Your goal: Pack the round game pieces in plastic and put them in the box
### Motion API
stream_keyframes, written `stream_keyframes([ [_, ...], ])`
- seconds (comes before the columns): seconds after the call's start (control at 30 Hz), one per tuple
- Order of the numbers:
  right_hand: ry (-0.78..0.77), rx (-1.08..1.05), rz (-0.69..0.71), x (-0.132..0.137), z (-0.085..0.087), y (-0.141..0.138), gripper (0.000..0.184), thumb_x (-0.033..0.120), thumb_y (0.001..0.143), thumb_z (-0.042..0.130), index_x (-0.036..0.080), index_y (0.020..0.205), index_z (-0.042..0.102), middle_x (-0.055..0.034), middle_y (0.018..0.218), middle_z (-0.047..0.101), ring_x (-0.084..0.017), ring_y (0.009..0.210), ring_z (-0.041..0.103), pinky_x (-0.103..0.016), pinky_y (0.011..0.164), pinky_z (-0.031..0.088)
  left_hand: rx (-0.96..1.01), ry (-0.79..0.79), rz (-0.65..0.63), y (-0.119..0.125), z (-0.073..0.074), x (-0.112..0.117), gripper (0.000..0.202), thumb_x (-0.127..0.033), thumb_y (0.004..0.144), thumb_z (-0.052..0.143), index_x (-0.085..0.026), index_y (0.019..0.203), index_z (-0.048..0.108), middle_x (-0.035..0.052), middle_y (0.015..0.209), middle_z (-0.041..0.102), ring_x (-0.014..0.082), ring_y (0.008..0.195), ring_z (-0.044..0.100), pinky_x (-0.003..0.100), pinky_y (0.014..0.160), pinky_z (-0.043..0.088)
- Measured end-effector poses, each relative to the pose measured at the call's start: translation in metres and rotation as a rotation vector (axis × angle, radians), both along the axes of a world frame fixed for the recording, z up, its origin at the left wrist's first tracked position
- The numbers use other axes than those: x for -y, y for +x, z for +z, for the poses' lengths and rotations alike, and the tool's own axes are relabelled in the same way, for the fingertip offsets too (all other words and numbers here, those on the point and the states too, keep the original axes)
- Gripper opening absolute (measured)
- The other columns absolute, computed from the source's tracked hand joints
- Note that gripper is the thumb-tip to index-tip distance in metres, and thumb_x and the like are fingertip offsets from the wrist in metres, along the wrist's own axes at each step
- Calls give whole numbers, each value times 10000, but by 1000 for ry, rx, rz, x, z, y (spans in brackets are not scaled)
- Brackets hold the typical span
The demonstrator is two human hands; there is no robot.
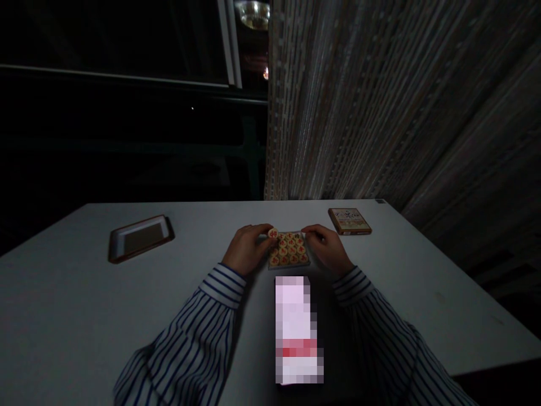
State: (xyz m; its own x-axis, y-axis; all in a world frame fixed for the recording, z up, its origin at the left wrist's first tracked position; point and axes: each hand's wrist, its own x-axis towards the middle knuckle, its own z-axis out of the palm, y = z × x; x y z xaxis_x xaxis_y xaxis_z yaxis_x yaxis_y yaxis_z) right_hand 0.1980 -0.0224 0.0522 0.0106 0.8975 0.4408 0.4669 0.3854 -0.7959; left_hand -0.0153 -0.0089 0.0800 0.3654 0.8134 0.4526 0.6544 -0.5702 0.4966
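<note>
A small square tray (307, 261) of round wooden game pieces with red marks lies on the white table (63, 316) in front of me. My left hand (246, 248) pinches one round piece (273, 232) at the tray's far left corner. My right hand (325, 246) rests at the tray's right edge with its fingers curled against the far right corner; what they hold, if anything, is hidden. Both arms wear blue and white striped sleeves.
A dark-rimmed empty box half (139, 237) lies at the left of the table. A printed box lid (349, 220) lies at the back right. A blurred white and red rectangle (298, 330) lies between my forearms. A curtain (380, 101) hangs behind the table.
</note>
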Motion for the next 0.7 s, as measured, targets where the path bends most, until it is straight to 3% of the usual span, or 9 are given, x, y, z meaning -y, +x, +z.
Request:
stream_keyframes([
  [0.3, 1, 23, 52, -17, 13, 0, 225, 223, 747, 482, 160, 889, 645, -20, 775, 637, -134, 695, 546, -265, 633, 414, 71, -68, -43, 13, 9, -17, 314, -346, 759, 531, -175, 1006, 622, 66, 965, 669, 209, 910, 605, 325, 828, 444],
  [0.53, -97, -150, 193, -33, 17, -7, 184, 244, 730, 533, 161, 879, 602, -25, 750, 644, -141, 726, 593, -279, 681, 454, 50, -80, -70, 23, 9, -28, 283, -314, 763, 527, -177, 990, 626, 61, 955, 670, 204, 904, 604, 323, 827, 442],
  [0.7, -162, -216, 244, -41, 20, -10, 154, 284, 720, 566, 166, 817, 586, -8, 713, 636, -130, 687, 598, -254, 630, 457, 53, -62, -98, 32, 11, -35, 268, -323, 776, 519, -190, 984, 624, 57, 944, 669, 200, 895, 604, 324, 814, 448],
])
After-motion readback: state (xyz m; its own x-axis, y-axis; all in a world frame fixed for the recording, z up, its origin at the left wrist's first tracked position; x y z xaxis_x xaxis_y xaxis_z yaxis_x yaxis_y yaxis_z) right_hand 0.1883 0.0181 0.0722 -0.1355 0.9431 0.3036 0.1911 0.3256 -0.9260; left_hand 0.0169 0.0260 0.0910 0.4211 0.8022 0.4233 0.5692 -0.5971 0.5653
